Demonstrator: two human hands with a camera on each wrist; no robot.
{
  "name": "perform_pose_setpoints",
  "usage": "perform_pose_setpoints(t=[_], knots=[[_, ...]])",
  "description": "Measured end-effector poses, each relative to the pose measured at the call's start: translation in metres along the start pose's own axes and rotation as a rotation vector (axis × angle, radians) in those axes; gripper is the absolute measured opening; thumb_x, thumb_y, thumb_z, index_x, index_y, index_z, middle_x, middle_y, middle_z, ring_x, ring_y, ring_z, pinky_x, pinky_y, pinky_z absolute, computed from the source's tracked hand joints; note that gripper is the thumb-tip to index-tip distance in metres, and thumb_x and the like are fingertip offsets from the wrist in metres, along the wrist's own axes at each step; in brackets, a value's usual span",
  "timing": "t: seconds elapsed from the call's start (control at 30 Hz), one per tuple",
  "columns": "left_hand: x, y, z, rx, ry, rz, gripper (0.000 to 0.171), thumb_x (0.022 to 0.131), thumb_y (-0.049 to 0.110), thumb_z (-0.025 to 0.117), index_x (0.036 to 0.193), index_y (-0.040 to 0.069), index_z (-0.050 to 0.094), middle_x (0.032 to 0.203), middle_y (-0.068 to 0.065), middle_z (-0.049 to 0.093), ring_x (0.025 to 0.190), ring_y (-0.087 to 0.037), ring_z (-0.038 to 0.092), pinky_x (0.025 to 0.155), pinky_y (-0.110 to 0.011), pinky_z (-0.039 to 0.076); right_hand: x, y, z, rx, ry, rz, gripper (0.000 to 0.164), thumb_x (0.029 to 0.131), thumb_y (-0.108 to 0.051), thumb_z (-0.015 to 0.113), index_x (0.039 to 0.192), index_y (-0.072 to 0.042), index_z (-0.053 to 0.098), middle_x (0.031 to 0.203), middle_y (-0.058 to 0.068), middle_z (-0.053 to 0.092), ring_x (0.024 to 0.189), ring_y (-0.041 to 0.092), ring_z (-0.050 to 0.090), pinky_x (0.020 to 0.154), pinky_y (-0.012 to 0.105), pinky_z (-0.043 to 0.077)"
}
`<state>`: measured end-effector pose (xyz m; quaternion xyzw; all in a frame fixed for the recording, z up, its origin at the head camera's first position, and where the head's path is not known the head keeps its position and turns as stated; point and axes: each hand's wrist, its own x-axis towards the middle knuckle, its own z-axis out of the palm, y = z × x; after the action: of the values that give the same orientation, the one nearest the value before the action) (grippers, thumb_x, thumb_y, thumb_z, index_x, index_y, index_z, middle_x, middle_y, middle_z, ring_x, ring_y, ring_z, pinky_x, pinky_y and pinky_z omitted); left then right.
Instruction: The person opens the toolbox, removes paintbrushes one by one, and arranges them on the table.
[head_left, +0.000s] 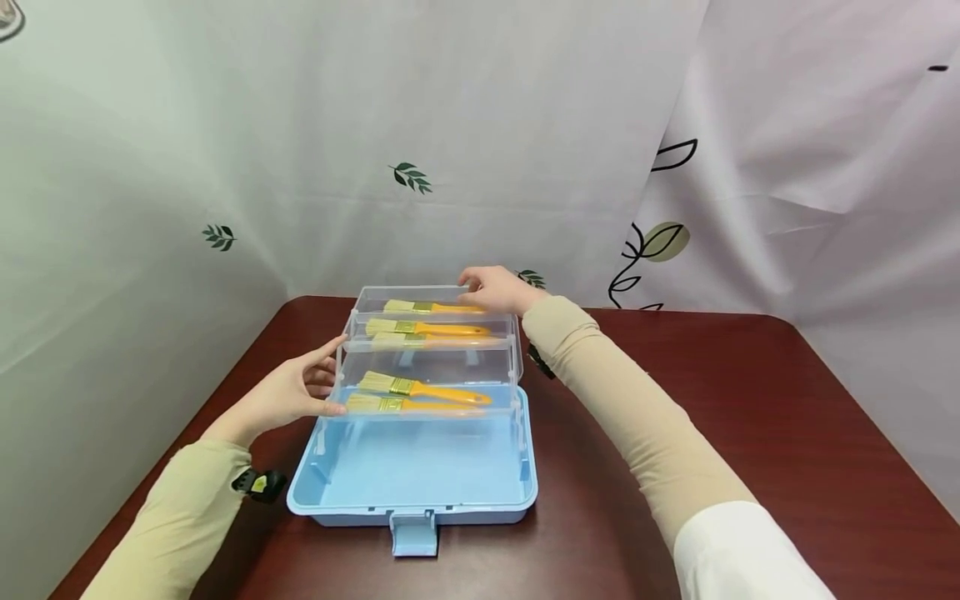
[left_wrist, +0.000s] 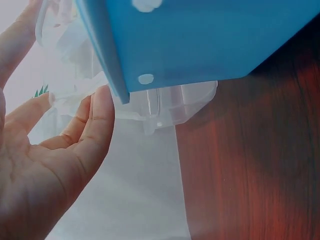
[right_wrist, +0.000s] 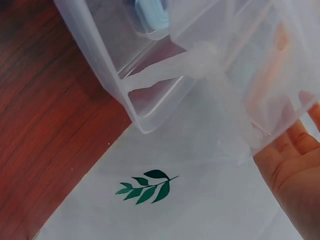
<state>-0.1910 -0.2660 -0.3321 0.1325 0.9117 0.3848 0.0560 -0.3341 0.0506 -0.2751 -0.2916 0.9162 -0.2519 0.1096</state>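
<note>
A light blue toolbox [head_left: 420,458] lies open on the table, its clear fold-out trays [head_left: 420,362] raised in tiers above the base. Several flat paintbrushes [head_left: 450,393] with yellow handles and pale bristles lie in the trays. At their left end, my left hand [head_left: 296,392] holds the lower tray between thumb and fingers; its fingertips also meet clear plastic in the left wrist view. My right hand [head_left: 498,290] grips the rim of the uppermost tray at its far right corner. One brush handle ends just below that hand. Clear plastic partly covers the right fingertips [right_wrist: 300,137].
The toolbox's blue latch [head_left: 414,533] hangs down at the front. Dark red-brown table surface [head_left: 720,417] extends to the right of the box. A white curtain [head_left: 487,125] with leaf prints stands behind the table and along its sides.
</note>
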Motion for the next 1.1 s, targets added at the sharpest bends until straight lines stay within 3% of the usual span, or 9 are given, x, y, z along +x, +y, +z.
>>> perform_pose_setpoints(t=[0.3,0.73,1.1], knots=[[0.001,0.001,-0.001,0.019,0.000,0.011,0.105,0.072,0.026,0.082,0.153,0.012,0.016,0.118,-0.022,0.048,0.099,-0.030,0.058,0.086,-0.041,0.053,0.007,0.002,0.006,0.001,-0.031,0.010,0.041,0.095,-0.026,0.058,0.133,-0.014,0.051,0.123,0.011,0.058,0.114,0.025,0.056,0.094,0.037,0.046],[0.002,0.002,-0.001,0.019,-0.006,-0.011,0.105,0.072,0.026,0.082,0.153,0.013,0.016,0.120,-0.023,0.048,0.100,-0.031,0.058,0.088,-0.044,0.052,0.014,0.000,0.008,0.092,-0.007,0.073,0.043,0.090,-0.015,0.066,0.131,-0.011,0.055,0.118,0.011,0.059,0.109,0.024,0.056,0.092,0.035,0.047],[0.001,0.002,0.000,0.022,-0.013,-0.023,0.106,0.073,0.026,0.082,0.153,0.014,0.014,0.120,-0.024,0.048,0.100,-0.031,0.058,0.089,-0.046,0.051,0.016,-0.001,0.012,0.077,-0.018,0.075,0.042,0.090,-0.003,0.062,0.131,-0.009,0.056,0.121,0.012,0.060,0.113,0.026,0.057,0.094,0.034,0.048]])
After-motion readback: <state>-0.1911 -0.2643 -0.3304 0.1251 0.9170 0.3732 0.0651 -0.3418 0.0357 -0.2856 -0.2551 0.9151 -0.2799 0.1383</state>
